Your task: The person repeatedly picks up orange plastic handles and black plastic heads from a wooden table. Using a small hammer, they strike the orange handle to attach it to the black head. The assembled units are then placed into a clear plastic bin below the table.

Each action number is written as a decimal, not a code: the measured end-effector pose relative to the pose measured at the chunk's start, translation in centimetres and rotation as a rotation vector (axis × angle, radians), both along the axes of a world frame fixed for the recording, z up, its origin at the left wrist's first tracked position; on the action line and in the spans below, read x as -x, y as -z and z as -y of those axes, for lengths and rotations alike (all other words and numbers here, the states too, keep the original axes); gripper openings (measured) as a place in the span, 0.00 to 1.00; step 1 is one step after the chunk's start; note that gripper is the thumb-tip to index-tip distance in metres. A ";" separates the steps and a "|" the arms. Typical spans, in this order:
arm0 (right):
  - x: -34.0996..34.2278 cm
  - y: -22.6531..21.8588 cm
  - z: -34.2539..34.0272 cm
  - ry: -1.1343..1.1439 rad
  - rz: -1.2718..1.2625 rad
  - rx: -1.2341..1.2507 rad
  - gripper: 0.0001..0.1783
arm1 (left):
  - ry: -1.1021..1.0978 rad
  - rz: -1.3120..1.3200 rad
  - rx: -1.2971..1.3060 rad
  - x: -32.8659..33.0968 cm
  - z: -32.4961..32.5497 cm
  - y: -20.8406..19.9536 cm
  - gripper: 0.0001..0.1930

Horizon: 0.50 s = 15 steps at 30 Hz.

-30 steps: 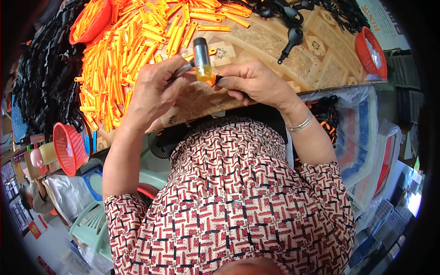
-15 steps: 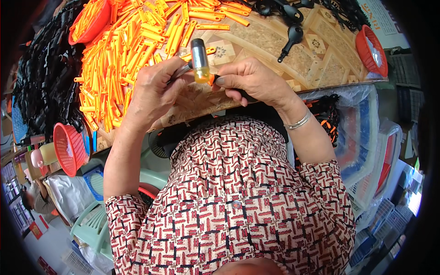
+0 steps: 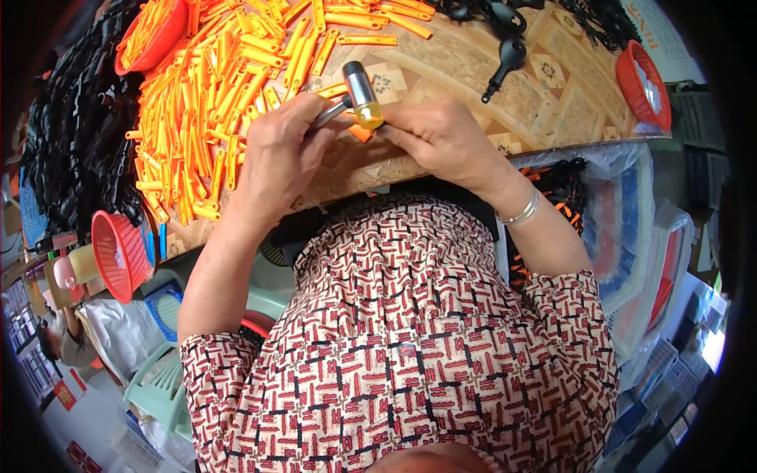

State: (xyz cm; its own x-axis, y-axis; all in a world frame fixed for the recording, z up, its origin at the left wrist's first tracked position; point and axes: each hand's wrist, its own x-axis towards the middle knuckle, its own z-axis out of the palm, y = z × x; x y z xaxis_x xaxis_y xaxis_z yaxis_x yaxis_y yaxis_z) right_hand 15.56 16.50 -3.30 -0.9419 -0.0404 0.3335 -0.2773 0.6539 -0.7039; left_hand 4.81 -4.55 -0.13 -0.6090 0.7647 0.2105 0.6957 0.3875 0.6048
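My left hand [image 3: 284,150] is closed around the handle of a small mallet [image 3: 362,91]. The mallet has a metal head, one black face and one clear yellow face, and the yellow face points down toward my right fingertips. My right hand [image 3: 441,138] is closed in a pinch just right of that face. A small dark bit shows at its fingertips, but the mallet and fingers hide most of what it holds. Just under the mallet head an orange plastic piece [image 3: 359,133] shows between my hands. Both hands are over the table's near edge.
A large heap of orange plastic handles [image 3: 236,87] covers the table's left side, beside a pile of black parts [image 3: 79,134]. Black spoon-shaped parts [image 3: 509,59] lie at the back. Red baskets [image 3: 118,256] stand left and right. Plastic-wrapped crates [image 3: 623,229] stand at right.
The mallet head has moved right and tilted, its yellow face now close to my right fingertips. My right hand has turned and its fingers are drawn in more tightly.
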 end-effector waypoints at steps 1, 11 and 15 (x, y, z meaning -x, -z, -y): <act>-0.2 -0.1 -0.3 0.034 -0.030 -0.092 0.08 | -0.001 0.038 0.014 0.4 -0.4 -0.6 0.13; -2.8 -0.2 -2.7 0.239 -0.160 -0.615 0.16 | -0.048 -0.075 0.198 4.7 -3.6 0.7 0.15; -3.4 0.2 -2.2 0.287 -0.189 -0.592 0.16 | 0.056 -0.274 0.258 4.8 -5.2 1.9 0.14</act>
State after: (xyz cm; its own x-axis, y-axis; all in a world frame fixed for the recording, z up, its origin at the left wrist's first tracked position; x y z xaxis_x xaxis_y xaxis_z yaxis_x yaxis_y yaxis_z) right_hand 18.96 18.73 -3.52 -0.8703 -0.0244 0.4920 -0.1187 0.9797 -0.1614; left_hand 0.04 0.61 -2.01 -0.5127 0.8443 0.1558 0.8424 0.4596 0.2814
